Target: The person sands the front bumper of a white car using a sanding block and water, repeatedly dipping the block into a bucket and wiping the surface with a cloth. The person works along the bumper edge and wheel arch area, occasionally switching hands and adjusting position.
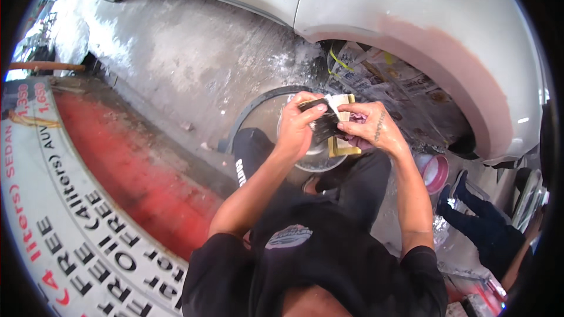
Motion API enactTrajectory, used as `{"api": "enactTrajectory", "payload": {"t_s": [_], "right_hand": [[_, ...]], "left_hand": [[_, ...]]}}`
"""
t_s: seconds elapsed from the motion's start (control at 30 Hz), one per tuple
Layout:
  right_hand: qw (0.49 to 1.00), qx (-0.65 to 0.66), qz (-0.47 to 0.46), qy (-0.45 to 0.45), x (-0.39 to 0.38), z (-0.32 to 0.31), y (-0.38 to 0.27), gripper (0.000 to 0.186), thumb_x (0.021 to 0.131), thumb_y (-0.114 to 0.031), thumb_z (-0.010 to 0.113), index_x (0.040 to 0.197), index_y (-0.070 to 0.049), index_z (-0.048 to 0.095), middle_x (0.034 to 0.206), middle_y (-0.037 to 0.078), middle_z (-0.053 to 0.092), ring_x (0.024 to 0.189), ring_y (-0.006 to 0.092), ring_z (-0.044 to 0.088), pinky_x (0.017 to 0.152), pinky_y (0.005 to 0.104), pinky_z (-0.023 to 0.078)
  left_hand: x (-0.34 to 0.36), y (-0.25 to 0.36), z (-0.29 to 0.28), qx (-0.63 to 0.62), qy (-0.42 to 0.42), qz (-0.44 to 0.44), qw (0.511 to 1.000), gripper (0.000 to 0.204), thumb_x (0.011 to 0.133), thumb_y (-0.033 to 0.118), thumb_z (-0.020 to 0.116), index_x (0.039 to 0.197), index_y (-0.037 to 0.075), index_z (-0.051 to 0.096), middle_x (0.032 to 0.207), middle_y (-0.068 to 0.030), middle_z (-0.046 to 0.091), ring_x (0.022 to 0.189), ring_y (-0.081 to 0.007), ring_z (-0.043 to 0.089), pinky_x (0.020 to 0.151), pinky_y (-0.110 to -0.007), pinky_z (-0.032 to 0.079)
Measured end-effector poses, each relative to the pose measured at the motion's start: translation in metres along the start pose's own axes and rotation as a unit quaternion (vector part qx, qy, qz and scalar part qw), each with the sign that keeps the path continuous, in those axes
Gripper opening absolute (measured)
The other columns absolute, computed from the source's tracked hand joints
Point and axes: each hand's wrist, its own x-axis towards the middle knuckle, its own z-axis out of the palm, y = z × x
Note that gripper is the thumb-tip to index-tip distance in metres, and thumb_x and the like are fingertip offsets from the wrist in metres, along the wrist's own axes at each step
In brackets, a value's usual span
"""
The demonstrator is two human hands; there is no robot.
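Observation:
A dark, thin sheet (324,128) that looks like sandpaper is between my two hands, above my knees. My left hand (295,124) is closed around its left side, thumb on top. Fingertips of my right hand (371,126) pinch its right edge, where a whitish strip (332,104) shows. Behind and below the hands is a pale piece with yellow edges (344,148), partly covered; I cannot make out its kind. Under it lies a round, grey-rimmed container (317,167), mostly hidden by my hands and legs.
Ahead stands a silver car (376,0) with a pinkish patch (449,61) round its wheel arch. Newspaper (405,91) fills the wheel opening. At right are a pink bucket (433,171) and another person's dark-trousered leg (484,223). A printed sign (88,229) and red surface (135,164) lie left.

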Motion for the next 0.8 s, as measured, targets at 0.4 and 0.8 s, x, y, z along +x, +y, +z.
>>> {"api": "enactTrajectory", "payload": {"t_s": [0.4,0.8], "right_hand": [[0.993,0.083,0.018,0.077,-0.130,-0.059,-0.078,0.031,0.088,-0.027,0.070,0.088,0.004,0.071,0.065,0.002,0.064,0.060,0.0095,0.059,0.056,0.0298,0.048],[0.961,0.046,0.053,0.268,-0.055,-0.029,-0.024,0.028,0.082,-0.024,0.074,0.071,0.000,0.064,0.063,-0.002,0.056,0.056,0.0098,0.048,0.052,0.0311,0.037]], "left_hand": [[-0.054,0.135,0.070,0.685,-0.040,0.105,0.720,0.058,0.090,0.041,0.075,0.131,0.002,0.061,0.143,-0.0263,0.050,0.128,-0.0448,0.051,0.109,-0.048,0.042],[0.060,0.432,-0.125,0.766,0.214,0.184,0.578,0.050,0.086,0.016,0.076,0.132,0.003,0.061,0.124,-0.0284,0.061,0.123,-0.0452,0.055,0.105,-0.049,0.045]]}}
